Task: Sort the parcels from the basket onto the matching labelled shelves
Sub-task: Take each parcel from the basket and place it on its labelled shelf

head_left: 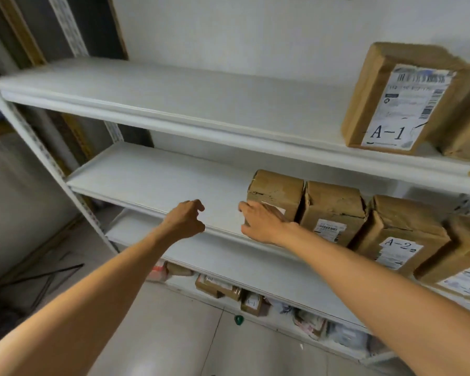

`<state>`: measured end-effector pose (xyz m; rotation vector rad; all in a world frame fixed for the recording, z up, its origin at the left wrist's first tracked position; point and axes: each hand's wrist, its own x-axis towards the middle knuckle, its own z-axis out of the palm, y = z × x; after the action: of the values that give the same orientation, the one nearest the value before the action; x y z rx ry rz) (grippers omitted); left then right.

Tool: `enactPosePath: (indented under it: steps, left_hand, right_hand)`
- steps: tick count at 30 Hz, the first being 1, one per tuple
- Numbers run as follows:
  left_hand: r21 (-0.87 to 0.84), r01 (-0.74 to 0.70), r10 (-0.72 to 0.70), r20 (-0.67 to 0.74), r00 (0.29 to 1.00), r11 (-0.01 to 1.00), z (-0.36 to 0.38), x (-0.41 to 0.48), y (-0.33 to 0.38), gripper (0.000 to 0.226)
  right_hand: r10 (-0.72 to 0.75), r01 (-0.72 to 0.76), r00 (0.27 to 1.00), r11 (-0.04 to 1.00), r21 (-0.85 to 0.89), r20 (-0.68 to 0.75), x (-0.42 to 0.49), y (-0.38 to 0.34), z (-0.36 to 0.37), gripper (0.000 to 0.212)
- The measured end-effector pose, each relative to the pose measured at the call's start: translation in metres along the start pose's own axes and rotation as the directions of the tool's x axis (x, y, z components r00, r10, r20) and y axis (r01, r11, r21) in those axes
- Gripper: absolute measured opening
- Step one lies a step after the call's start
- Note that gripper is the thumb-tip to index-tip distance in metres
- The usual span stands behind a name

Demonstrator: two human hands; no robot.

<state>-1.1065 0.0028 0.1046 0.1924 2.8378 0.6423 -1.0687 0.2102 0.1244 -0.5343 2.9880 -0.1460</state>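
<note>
Head view: right hand (261, 222) lies flat against the end parcel (276, 188) on the middle shelf (147, 183), left hand (186, 219) loosely curled and empty; advise pushing the parcel square against the neighbouring parcel (334, 204).

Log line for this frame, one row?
left hand: empty, loosely curled | right hand: against leftmost parcel | parcel upright on middle shelf
</note>
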Motion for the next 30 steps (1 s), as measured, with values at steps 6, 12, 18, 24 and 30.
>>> enactPosePath:
  steps: [6, 12, 18, 24, 30]
  left_hand:
    - [-0.037, 0.264, -0.266, -0.101, 0.959, 0.964, 0.003, -0.107, -0.058, 0.05]
    - [-0.121, 0.558, -0.571, -0.181, 0.801, 0.821, 0.024, -0.257, -0.111, 0.049]
    - [-0.27, 0.758, -0.805, -0.191, 0.562, 0.594, 0.062, -0.421, -0.131, 0.046]
    - [-0.352, 0.87, -0.938, -0.159, 0.308, 0.345, 0.095, -0.573, -0.123, 0.049]
    - [-0.353, 0.916, -0.981, -0.081, 0.174, 0.192, 0.144, -0.696, -0.078, 0.042]
  right_hand:
    - [-0.292, 0.288, 0.952, 0.956, 0.053, 0.087, 0.013, -0.072, 0.021, 0.04]
    - [-0.637, 0.63, 0.751, 0.77, 0.097, 0.175, -0.018, -0.191, 0.055, 0.04]
    - [-0.859, 0.864, 0.443, 0.486, 0.136, 0.256, -0.096, -0.309, 0.08, 0.051]
    - [-0.946, 0.97, 0.127, 0.181, 0.162, 0.297, -0.182, -0.413, 0.087, 0.051]
    - [-0.917, 0.982, -0.118, -0.051, 0.18, 0.382, -0.305, -0.482, 0.103, 0.05]
